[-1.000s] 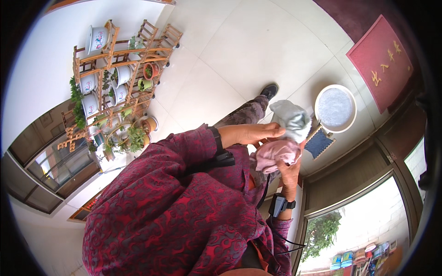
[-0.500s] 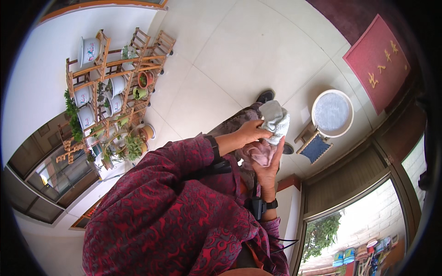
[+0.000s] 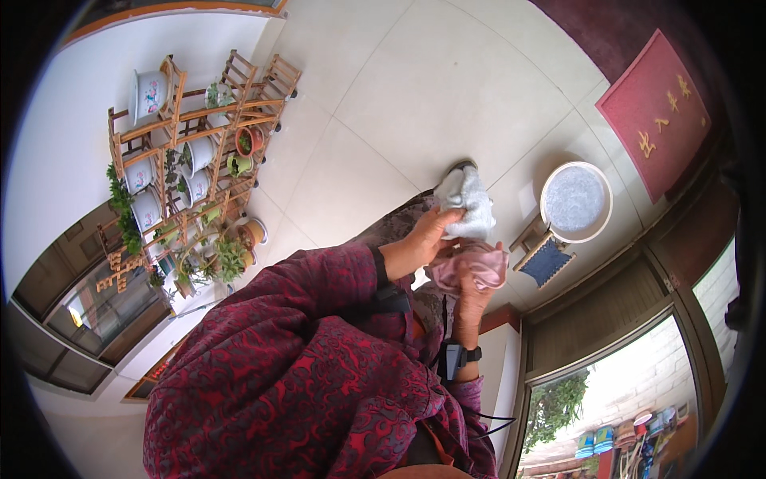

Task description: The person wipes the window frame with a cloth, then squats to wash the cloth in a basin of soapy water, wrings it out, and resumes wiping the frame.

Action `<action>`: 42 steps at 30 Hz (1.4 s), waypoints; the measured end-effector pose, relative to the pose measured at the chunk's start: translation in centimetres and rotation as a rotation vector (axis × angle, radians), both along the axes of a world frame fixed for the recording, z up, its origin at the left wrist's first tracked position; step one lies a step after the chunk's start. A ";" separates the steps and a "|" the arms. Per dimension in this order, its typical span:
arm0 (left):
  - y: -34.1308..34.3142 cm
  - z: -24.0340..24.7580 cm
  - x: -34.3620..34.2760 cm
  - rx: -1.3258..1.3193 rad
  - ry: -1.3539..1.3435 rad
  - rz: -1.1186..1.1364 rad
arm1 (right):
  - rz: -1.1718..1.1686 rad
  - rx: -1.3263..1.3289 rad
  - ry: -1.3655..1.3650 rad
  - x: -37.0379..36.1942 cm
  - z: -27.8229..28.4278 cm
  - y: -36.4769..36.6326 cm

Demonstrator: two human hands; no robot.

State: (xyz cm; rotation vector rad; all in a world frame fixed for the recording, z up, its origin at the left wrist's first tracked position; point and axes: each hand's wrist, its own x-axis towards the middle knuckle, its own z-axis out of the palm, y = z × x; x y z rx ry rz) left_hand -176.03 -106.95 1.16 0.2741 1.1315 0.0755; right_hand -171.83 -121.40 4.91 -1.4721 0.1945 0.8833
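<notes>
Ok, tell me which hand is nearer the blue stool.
Right: the right hand appears just left of the stool; the left hand is farther left, higher in view.

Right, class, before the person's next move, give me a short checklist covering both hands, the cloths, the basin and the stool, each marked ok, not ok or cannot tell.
1. Left hand has hold of the pale cloth: ok.
2. Right hand has hold of the pink cloth: ok.
3. Both cloths are over the basin: not ok; they are off to its left in the view.
4. The basin is uncovered: ok; its inside shows from above.
5. The stool is beside the basin: ok.
6. The two cloths are separate pieces: cannot tell; they are bunched close together.
</notes>
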 end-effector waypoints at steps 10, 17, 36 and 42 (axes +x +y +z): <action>9.4 -2.6 -1.8 0.239 0.143 -0.086 | -0.223 -0.022 0.189 1.2 -1.1 -5.9; 14.9 -5.2 -4.0 0.918 0.295 -0.555 | -0.258 -0.021 0.188 1.9 -2.9 -7.2; 39.3 -8.6 -27.3 0.927 1.278 -1.248 | -0.237 -0.083 0.220 2.6 -2.8 -6.4; 27.5 -11.9 -19.2 0.909 1.081 -1.399 | -0.280 -0.080 0.183 3.4 -1.2 -5.8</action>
